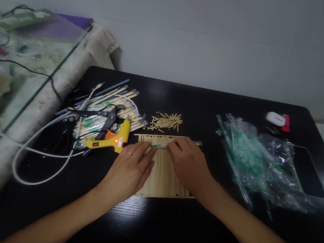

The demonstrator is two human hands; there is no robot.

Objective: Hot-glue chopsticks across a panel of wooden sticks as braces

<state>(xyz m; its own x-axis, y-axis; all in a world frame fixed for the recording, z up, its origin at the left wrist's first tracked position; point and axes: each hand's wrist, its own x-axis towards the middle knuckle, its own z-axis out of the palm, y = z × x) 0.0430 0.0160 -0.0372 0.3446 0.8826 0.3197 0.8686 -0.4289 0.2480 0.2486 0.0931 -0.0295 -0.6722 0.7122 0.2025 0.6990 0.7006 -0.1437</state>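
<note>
My left hand (131,167), a ring on one finger, and my right hand (189,162) pinch a pair of chopsticks in a clear, green-printed wrapper (159,146) between them. They hold it level over the top part of a flat panel (159,178) made of light wooden sticks laid side by side. Both hands partly cover the panel. Just left of the panel lies a yellow hot glue gun (124,132) with a small orange light lit. Beyond the panel is a small heap of short cut stick pieces (166,121).
Wrapped chopsticks (88,126) are piled at left, with dark-handled cutters (110,118) and a white cable (20,153) over them. Crumpled plastic wrappers (245,154), a phone (309,172) and a white case (275,119) lie at right. A glass-topped surface (46,55) borders the left.
</note>
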